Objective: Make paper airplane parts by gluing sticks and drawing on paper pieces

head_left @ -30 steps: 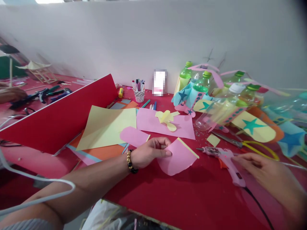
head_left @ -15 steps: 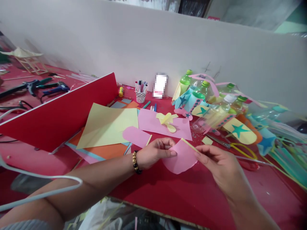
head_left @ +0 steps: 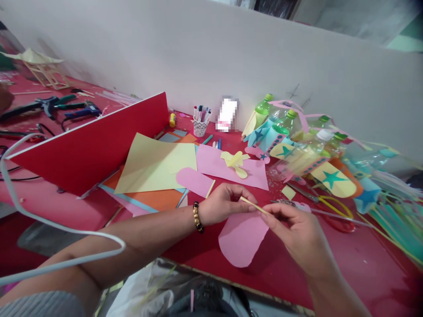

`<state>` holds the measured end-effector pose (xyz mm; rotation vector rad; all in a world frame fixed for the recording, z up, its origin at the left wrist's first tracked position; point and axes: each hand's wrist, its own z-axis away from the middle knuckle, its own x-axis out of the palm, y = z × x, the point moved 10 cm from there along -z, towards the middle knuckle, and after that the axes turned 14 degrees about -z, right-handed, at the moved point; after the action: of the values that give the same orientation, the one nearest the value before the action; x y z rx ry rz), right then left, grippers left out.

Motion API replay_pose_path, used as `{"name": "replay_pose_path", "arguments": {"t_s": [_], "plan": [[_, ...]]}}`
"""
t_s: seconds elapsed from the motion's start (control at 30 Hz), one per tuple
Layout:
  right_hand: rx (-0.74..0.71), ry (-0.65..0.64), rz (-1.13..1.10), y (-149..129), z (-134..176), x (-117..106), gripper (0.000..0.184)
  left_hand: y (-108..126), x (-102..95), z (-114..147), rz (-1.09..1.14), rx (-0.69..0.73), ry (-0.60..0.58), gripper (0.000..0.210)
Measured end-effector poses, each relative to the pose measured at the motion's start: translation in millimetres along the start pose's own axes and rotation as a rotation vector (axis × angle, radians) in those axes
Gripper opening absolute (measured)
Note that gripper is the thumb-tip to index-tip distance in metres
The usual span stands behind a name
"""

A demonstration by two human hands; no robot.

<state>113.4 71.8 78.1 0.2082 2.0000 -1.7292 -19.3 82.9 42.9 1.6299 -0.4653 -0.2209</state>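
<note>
Left fingers: here is the left hand, thumb and fingers closed in a pinch on the pink paper piece by its top edge.
Right fingers: the right hand matches it, thumb and fingers nipped at the other end of the yellow strip along that edge.
Pink paper piece: up in both hands over the red tabletop, nearer the wearer than the yellow sheet and to its right.
Handling: featherlight, I'd judge, floppy across the face and easy to crease; the strip looks the stiffer part, so both ends of it make the sound hold.
Pointing: strip edge on top, rounded end hanging down towards the wearer; the paper's long axis seems to run that way, while the strip lies crosswise, sloping down to the right.
Strip-ended pink shape: flat, over the yellow sheet's near right corner, just beside the left hand.
Scissors: well right of the yellow sheet, beyond the right hand.
</note>
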Motion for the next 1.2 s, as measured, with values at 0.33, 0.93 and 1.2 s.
{"name": "replay_pose_path", "arguments": {"t_s": [0.33, 0.93, 1.2], "plan": [[-0.169, 0.057, 0.026, -16.8, 1.2, -2.6, 0.010, -6.6, -5.0, 0.3, 0.027, -0.022, 0.030, 0.024], [-0.166, 0.031, -0.024, -15.0, -2.7, 2.7, 0.009, -3.9, -6.0, 0.4, -0.059, 0.001, 0.040, 0.018], [-0.134, -0.005, -0.076, -4.0, -3.2, 2.9, 0.008, -10.2, -3.6, 0.7, -0.003, -0.063, 0.022, 0.017]]}}
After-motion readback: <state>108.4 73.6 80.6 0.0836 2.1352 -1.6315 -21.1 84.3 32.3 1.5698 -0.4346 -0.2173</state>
